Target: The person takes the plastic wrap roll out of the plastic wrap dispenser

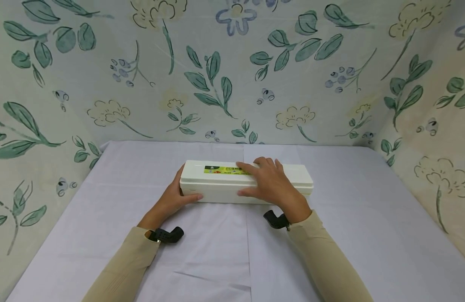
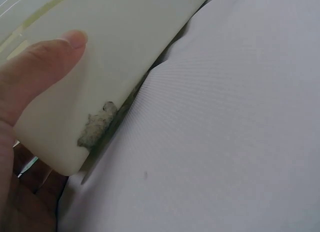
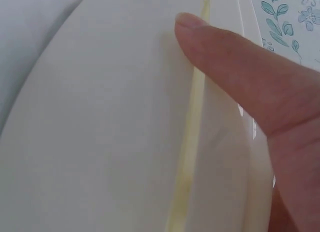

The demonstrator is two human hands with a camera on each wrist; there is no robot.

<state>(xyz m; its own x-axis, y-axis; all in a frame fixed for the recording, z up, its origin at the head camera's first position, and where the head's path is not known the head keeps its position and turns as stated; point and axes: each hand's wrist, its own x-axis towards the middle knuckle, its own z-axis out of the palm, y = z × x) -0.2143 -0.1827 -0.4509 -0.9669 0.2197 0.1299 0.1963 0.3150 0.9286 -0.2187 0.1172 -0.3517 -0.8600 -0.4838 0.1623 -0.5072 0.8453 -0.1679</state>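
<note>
A long white cling film box lies crosswise on the cloth, with a yellow-green printed label on its lid. My left hand grips its left end, thumb on the front face and fingers around the end. Over the lid, right of the middle, my right hand holds the box with its fingers on top and its thumb on the front. A pale yellow strip runs along the seam beside the right thumb. In the left wrist view, a rough grey patch sits at the lower edge.
A white cloth with fold lines covers the table. Behind and at both sides hangs fabric printed with leaves and flowers. Black wrist cameras are strapped at both sleeve cuffs.
</note>
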